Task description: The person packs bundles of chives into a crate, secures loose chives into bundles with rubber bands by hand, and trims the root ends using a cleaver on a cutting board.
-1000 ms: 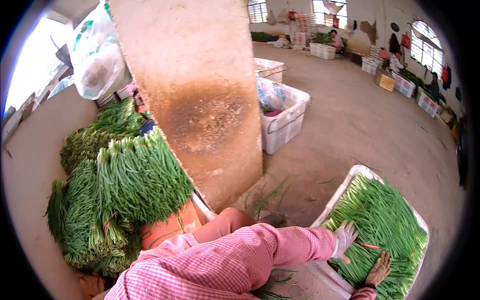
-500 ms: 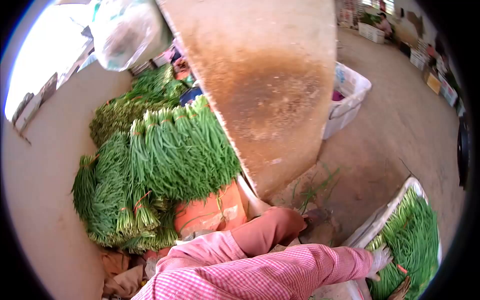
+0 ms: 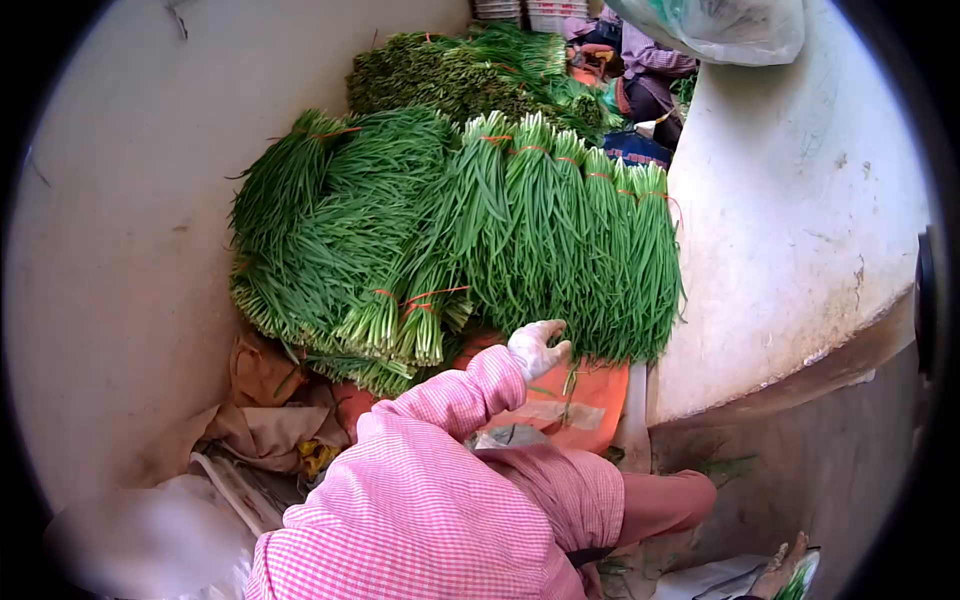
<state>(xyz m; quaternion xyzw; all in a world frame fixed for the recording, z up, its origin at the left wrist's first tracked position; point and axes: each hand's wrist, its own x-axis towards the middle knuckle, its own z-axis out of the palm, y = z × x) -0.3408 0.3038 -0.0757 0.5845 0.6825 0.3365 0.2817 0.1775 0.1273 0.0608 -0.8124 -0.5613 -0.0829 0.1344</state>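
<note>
My left hand [image 3: 540,346], in a whitish glove, is stretched out just in front of the leaf ends of the bundled green chives [image 3: 560,240]. Its fingers are curved and apart, with nothing between them. Orange ties bind these bundles, which lie side by side on a large heap of chives [image 3: 350,210]. At the lower right edge my right hand [image 3: 783,568] shows only partly, fingers apart, beside some green leaves [image 3: 797,583] at a white crate [image 3: 705,580]. Most of that crate is out of view.
A pale wall [image 3: 120,250] stands at the left and a stained panel [image 3: 790,240] at the right. Behind the heap sits another person [image 3: 650,60]. A plastic bag [image 3: 730,30] hangs above. Orange sheeting [image 3: 590,395] lies under the bundles; brown cloth [image 3: 270,435] lies lower left.
The view has swung left towards the heap. My left hand has left the chives in the crate and reached across to the bundles. The crate now shows only at the lower edge.
</note>
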